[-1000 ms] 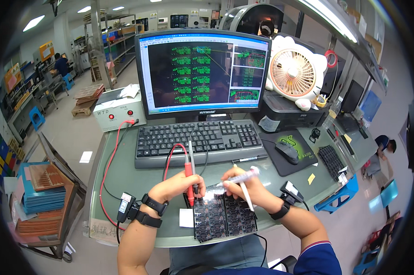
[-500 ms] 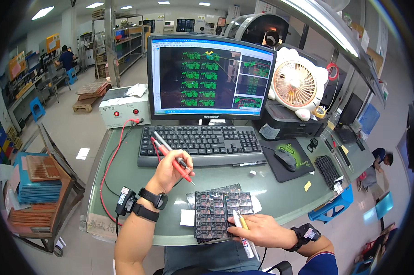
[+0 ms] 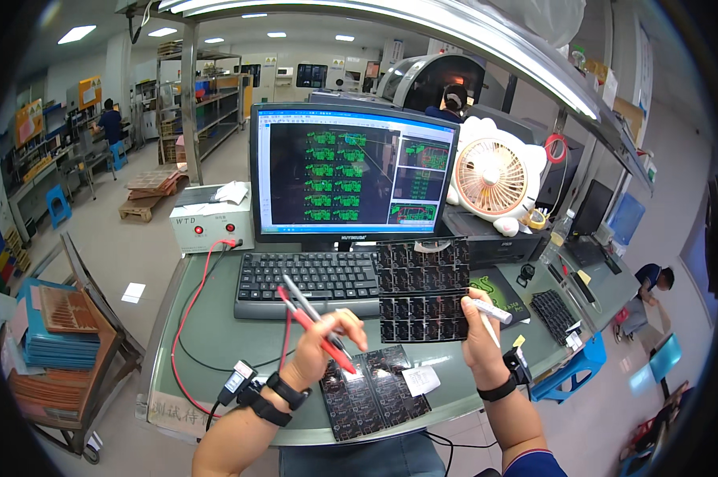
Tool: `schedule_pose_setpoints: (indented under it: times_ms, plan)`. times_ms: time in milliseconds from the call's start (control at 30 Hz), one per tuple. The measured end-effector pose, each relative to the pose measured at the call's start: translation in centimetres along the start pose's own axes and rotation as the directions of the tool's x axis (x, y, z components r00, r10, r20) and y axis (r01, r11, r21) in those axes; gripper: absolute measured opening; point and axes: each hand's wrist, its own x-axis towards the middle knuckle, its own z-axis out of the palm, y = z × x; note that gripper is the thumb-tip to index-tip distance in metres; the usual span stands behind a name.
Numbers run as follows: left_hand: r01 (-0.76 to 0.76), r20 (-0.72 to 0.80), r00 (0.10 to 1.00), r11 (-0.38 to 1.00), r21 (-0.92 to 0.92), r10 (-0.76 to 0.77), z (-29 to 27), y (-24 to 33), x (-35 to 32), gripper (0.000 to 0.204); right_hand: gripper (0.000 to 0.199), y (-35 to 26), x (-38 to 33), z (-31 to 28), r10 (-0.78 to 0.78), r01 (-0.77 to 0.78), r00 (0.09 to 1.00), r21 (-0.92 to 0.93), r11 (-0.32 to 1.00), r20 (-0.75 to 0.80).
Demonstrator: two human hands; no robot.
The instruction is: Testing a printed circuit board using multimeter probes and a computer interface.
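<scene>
Factory benches stretch behind as your right hand (image 3: 480, 340) lifts a black circuit panel (image 3: 423, 291) above the keyboard (image 3: 311, 280), fingers clamped on its edge beside a white pen; your left hand (image 3: 327, 343) pinches red and black probes (image 3: 315, 330) (tips near another panel (image 3: 367, 383)), which could scratch it.

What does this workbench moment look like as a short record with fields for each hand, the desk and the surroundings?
Left hand: holds red and grey test probes
Right hand: lifts a dark circuit board panel, white pen between fingers
Desk: more dark panels, keyboard, monitor, white box
Behind: pale fan
</scene>
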Motion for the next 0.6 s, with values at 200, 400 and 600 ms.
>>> schedule_pose_setpoints:
  times_ms: [200, 400, 600]
  plan:
    - [-0.043, 0.170, 0.985, 0.998, 0.035, 0.036, 1.8, 0.1, -0.7, 0.047, 0.024, 2.4, -1.1, 2.2, 0.243, -0.236, 0.970, 0.322, 0.917, 0.018]
    - [-0.028, -0.053, 0.998, 0.988, 0.150, 0.036, 1.2, -0.5, -0.8, 0.049, 0.029, 1.4, -3.4, 4.2, 0.310, -0.336, 0.941, 0.251, 0.908, 0.138]
    - [0.096, -0.258, 0.965, 0.975, 0.200, -0.043, 0.8, 0.9, -0.5, 0.050, 0.032, 0.1, -1.9, 0.7, 0.082, -0.060, 0.992, -0.228, 0.972, 0.090]
